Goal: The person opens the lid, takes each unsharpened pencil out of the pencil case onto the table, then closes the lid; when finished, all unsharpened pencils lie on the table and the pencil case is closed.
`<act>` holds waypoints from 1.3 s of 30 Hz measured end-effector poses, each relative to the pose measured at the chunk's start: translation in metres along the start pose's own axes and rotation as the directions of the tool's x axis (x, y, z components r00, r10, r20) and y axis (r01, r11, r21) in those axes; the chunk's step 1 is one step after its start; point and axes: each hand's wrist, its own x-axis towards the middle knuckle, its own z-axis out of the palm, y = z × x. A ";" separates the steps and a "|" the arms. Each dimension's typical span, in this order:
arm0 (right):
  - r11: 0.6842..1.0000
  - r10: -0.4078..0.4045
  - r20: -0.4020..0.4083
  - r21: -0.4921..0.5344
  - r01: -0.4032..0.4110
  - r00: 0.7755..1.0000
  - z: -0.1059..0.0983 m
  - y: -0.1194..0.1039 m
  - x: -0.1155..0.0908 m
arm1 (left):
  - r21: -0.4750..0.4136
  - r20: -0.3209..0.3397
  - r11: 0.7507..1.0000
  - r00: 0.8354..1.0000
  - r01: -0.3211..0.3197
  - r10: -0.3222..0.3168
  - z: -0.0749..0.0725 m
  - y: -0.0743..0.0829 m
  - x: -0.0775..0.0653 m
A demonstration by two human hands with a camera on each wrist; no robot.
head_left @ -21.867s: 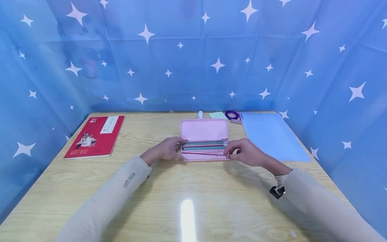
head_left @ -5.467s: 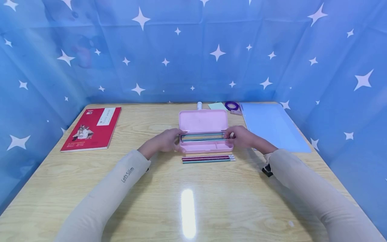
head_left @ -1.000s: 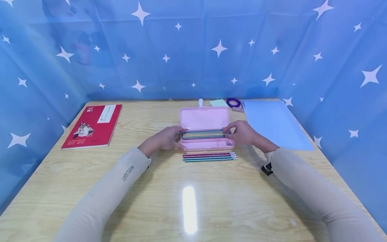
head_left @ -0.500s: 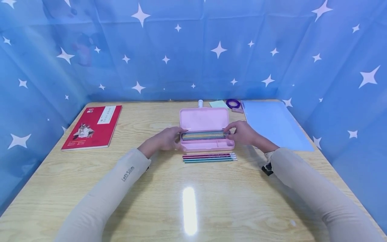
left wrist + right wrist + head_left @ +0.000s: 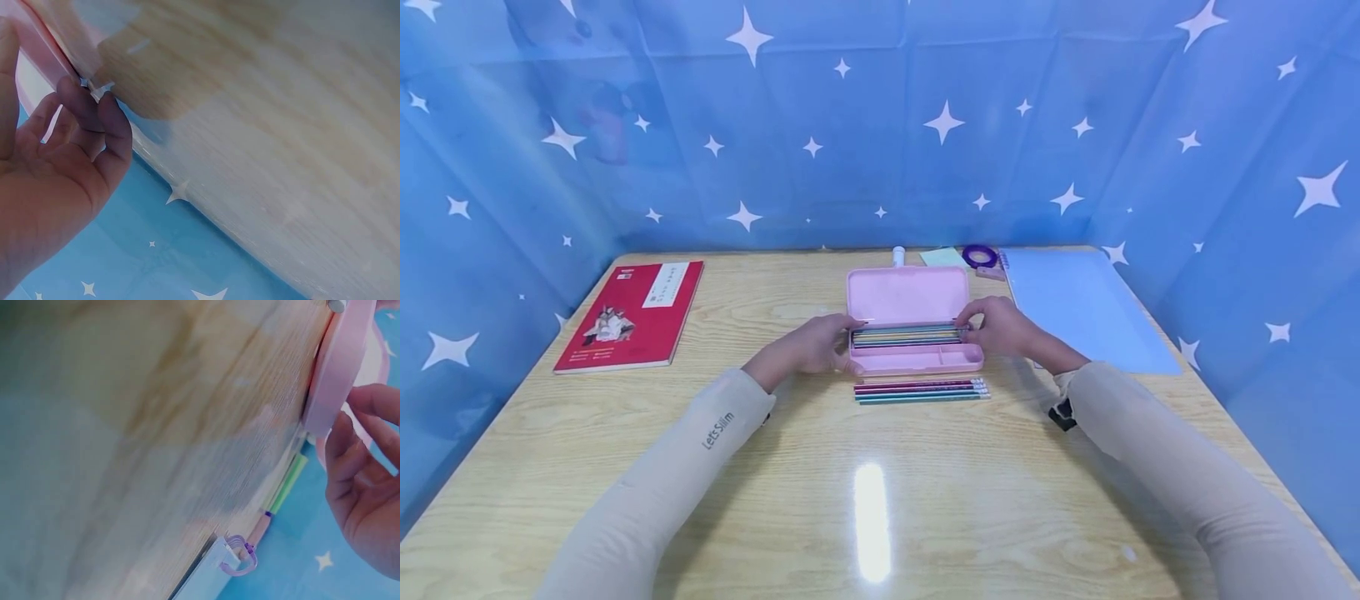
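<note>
A pink pencil case [image 5: 907, 297] lies on the table with its lid raised; several pencils [image 5: 904, 336] lie lengthwise in its rear compartment. My left hand [image 5: 816, 343] holds the case's left end, thumb at the hinge side and fingers at the near corner. In the left wrist view those fingers [image 5: 114, 134] curl at the case's edge. My right hand [image 5: 1003, 327] reaches in at the right end, index finger and thumb at the pencil ends; I cannot tell whether it pinches one. In front of the case several magenta and teal pencils [image 5: 919, 392] lie side by side, eraser ends right.
A red book [image 5: 632, 317] lies at the left. A light blue spiral notebook [image 5: 1086, 312] is at the right. Behind the case are a white tube [image 5: 898, 257], pale green paper [image 5: 942, 257], a purple tape ring [image 5: 979, 256] and a small purple block [image 5: 990, 273].
Since the earliest frame, several pencils have come out of the case onto the table in front, one more teal one within the last several seconds. Over the last second both hands have barely moved.
</note>
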 end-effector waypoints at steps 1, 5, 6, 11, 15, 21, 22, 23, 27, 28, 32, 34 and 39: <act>1.000 -0.008 -0.001 -0.002 0.008 1.000 0.000 0.000 0.000 | 0.000 0.002 1.000 1.000 -0.001 0.001 0.000 0.001 0.000; 1.000 -0.024 -0.002 -0.010 0.024 1.000 -0.001 0.000 0.001 | 0.005 0.004 1.000 1.000 -0.001 0.001 -0.001 0.003 -0.002; 1.000 -0.025 -0.001 -0.015 0.024 1.000 -0.001 0.000 0.001 | 0.011 0.005 1.000 1.000 -0.005 0.004 -0.001 0.003 -0.002; 0.999 -0.011 0.023 -0.044 0.012 1.000 0.000 0.001 0.002 | 0.022 0.003 1.000 1.000 -0.003 0.003 -0.002 0.004 -0.002; 0.999 -0.014 0.033 -0.048 0.015 0.999 0.000 0.004 0.003 | 0.015 -0.001 1.000 1.000 0.002 -0.002 -0.002 0.004 -0.002; 0.999 -0.034 0.041 -0.026 0.035 0.999 0.000 0.006 0.003 | 0.014 -0.009 1.000 1.000 -0.002 0.002 0.000 0.002 -0.002; 0.999 -0.035 0.048 -0.021 0.036 0.998 -0.001 0.006 0.002 | 0.016 -0.010 1.000 1.000 0.000 0.000 0.000 0.002 -0.002; 0.999 -0.041 0.055 -0.019 0.042 0.998 -0.001 0.006 0.002 | 0.018 -0.011 1.000 1.000 0.003 -0.003 0.000 0.002 -0.002; 0.998 -0.054 0.078 -0.007 0.054 0.995 -0.002 0.006 0.000 | 0.018 -0.011 1.000 1.000 0.008 -0.008 0.000 0.002 -0.003; 0.999 -0.054 0.082 -0.006 0.054 0.995 -0.003 0.006 -0.001 | 0.015 -0.013 1.000 1.000 0.011 -0.011 0.000 0.002 -0.003; 0.999 -0.054 0.085 0.010 0.054 0.995 -0.005 0.006 -0.004 | 0.017 -0.018 1.000 1.000 0.010 -0.010 0.000 0.003 -0.002; 0.999 -0.047 0.081 0.022 0.046 0.996 -0.006 0.007 -0.006 | 0.023 -0.014 1.000 1.000 0.007 -0.007 0.000 0.002 -0.002; 0.997 -0.037 0.051 0.077 0.033 0.998 -0.006 0.009 -0.009 | 0.029 -0.011 1.000 1.000 0.005 -0.005 0.000 0.002 -0.001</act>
